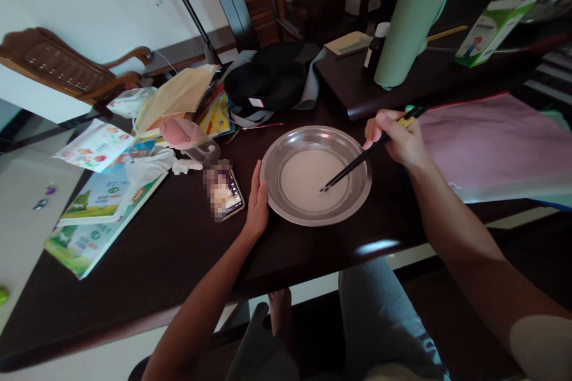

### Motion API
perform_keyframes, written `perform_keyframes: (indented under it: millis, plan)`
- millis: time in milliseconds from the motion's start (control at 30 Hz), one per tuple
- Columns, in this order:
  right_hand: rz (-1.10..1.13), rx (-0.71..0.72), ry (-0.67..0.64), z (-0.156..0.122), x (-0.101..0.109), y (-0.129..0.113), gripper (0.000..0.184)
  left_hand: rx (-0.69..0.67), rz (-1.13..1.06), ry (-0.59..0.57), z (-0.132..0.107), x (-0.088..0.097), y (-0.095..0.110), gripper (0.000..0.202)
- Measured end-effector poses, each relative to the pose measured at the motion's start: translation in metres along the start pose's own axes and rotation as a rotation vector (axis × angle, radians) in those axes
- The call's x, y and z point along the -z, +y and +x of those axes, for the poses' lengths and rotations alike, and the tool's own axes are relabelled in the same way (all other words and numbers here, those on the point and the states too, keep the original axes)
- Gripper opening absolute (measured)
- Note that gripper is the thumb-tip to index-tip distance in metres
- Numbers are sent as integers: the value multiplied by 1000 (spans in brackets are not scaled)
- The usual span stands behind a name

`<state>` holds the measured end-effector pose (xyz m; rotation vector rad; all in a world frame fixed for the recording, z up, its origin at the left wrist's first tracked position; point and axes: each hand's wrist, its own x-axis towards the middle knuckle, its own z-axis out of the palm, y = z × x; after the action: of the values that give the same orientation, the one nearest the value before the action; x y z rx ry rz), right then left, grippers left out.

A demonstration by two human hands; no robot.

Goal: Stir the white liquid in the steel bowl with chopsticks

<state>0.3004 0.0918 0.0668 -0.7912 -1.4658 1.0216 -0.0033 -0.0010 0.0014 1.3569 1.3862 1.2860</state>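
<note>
A shallow metal dish (357, 190) with a pale whitish liquid in it sits on the dark wooden table (179, 250). My right hand (397, 138) is closed on a pair of dark chopsticks (357, 164), whose tips dip into the liquid near the middle of the dish. My left hand (258, 202) rests against the dish's left rim, fingers stretched flat along it, holding nothing.
A phone (226, 190) lies just left of my left hand. Picture books (102, 214) and papers crowd the table's left side. A black bag (268, 80) lies behind the dish, a green roll (415, 18) stands at the back right, and pink folders (491, 143) lie at the right.
</note>
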Motion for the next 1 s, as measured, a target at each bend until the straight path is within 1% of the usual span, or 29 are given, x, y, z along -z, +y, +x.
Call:
perform_keyframes:
  millis: [67, 133, 200, 267, 333, 367, 467, 533, 600, 667, 733, 800, 900, 933, 1000]
  plan:
    - [-21, -34, -97, -2, -3, -2, 40, 7, 12, 0, 0, 0, 0, 60]
    - [-69, -52, -137, -4, -6, -4, 38, 9, 30, 1, 0, 0, 2, 60]
    - [-93, -33, -87, -3, -5, -5, 38, 5, 36, 1, 0, 0, 4, 61]
    - [-73, 5, 6, 0, -2, -3, 39, 3, 32, -1, 0, -1, 5, 62]
    - [-32, 24, 39, 1, 0, -1, 42, 1, 34, -3, 0, -1, 6, 62]
    - [-13, 17, 20, 1, 1, 0, 43, 1, 41, -2, 0, -1, 6, 62]
    - [-26, -36, -133, -3, -2, -2, 39, 2, 57, 4, -1, -1, 6, 61]
    - [-81, -43, -174, -4, -4, -4, 36, 2, 48, 4, -1, -1, 6, 61]
    - [-111, -23, -115, -3, -3, -3, 35, 1, 40, 5, -1, -1, 6, 61]
    - [-82, 9, -16, -1, -1, 0, 37, 0, 34, 5, -1, -1, 6, 61]
    - [-34, 43, 31, 1, 2, 2, 40, -2, 29, 3, 0, -1, 5, 62]
    - [-15, 36, -15, 0, 2, 1, 41, -1, 20, 4, 0, -1, 4, 63]
    - [-77, -21, -165, -3, -3, -3, 37, 7, 14, 2, 0, -1, 4, 62]
    - [-105, -25, -181, -4, -4, -5, 37, 9, 16, -1, 0, -1, 4, 62]
    - [-136, -11, -136, -4, -5, -6, 36, 4, 28, -4, 0, -1, 5, 62]
